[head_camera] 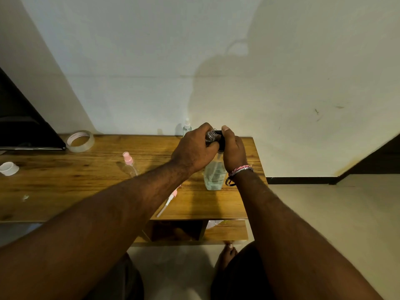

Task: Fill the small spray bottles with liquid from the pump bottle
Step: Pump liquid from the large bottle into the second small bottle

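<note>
At the far right end of the wooden table [91, 182], both hands meet over the pump bottle [214, 174], which stands upright near the table's right edge with pale liquid low in its clear body. The right hand [233, 151] is curled round the bottle's black pump head [221, 138], thumb on top. The left hand [194, 148] grips a small clear bottle [210, 135], tilted, its bare threaded neck pointing at the pump's spout; the two hands touch, or nearly so, around it. Whether liquid is passing I cannot tell. Bracelets [239, 171] ring the right wrist.

Left of the hands, well apart from them, another small bottle with a pink spray top [129, 164] lies on the table. A loose pink sprayer with its dip tube [167, 202] lies nearer the front edge, partly hidden under the left forearm. Behind the left hand, against the wall, a spray bottle with a white cap [187, 126] stands upright. A roll of clear tape [80, 140] and a white cap [9, 168] sit far to the left.
</note>
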A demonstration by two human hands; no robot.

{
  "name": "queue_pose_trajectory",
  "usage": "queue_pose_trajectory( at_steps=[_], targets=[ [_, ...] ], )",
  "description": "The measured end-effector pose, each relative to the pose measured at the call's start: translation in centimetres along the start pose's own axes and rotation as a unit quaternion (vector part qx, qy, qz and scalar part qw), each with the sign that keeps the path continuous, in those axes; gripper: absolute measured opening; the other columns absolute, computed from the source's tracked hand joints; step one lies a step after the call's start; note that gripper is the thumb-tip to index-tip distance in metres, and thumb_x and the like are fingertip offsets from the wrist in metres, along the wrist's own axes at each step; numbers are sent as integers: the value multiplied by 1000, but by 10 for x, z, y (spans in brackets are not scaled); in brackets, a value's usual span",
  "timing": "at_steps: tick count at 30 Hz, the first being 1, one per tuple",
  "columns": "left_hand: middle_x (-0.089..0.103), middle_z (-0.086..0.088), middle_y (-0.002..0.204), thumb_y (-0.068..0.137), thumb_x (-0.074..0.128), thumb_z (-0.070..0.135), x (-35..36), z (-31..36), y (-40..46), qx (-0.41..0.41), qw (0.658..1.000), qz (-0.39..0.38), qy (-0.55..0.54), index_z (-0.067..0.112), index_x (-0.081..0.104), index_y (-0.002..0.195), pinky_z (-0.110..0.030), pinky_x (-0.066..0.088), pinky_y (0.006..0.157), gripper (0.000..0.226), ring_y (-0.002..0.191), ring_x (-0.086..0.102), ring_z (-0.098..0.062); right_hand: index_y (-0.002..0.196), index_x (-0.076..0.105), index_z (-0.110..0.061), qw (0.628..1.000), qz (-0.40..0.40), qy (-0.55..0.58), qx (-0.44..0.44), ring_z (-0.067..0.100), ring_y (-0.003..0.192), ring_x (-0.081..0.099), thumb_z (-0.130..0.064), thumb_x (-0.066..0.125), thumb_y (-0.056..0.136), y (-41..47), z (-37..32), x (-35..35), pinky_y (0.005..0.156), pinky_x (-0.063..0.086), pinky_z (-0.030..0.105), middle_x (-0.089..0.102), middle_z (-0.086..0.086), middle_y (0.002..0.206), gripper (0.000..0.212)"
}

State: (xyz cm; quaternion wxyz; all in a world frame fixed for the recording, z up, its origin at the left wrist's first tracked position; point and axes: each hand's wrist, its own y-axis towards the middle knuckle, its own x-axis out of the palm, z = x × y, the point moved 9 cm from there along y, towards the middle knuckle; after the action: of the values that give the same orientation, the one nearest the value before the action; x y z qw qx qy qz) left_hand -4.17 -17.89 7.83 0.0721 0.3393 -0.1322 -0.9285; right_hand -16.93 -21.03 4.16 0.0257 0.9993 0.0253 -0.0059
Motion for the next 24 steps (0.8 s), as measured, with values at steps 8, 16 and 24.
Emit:
queue_pose_trajectory(
  at_steps=[8, 16, 24],
  targets=[
    [72, 3, 90, 98, 69, 25, -2, -1, 3, 0, 1000, 8, -12, 16, 63, 112, -27, 54, 64, 17, 78, 68, -12, 93, 69, 11, 1000, 0, -19, -8, 45, 92, 67, -77, 45, 83, 1, 0, 2, 87, 56, 54, 68, 34, 95, 91],
    [70, 5, 89, 97, 69, 22, 2, -1, 0, -4, 1000, 5, -12, 17, 63, 112, -29, 56, 64, 17, 77, 67, -11, 81, 75, -6, 1000, 16, -9, -14, 14, 73, 66, -51, 45, 94, 0, -5, -3, 68, 53, 30, 72, 8, 75, 56],
    [71, 4, 90, 97, 69, 22, 1, -2, -1, -9, 1000, 9, -17, 16, 63, 112, -31, 58, 65, 17, 78, 68, -12, 83, 75, -5, 1000, -3, -14, -7, 13, 74, 67, -61, 45, 92, 2, -1, 1, 68, 55, 28, 74, 13, 77, 64]
  ],
)
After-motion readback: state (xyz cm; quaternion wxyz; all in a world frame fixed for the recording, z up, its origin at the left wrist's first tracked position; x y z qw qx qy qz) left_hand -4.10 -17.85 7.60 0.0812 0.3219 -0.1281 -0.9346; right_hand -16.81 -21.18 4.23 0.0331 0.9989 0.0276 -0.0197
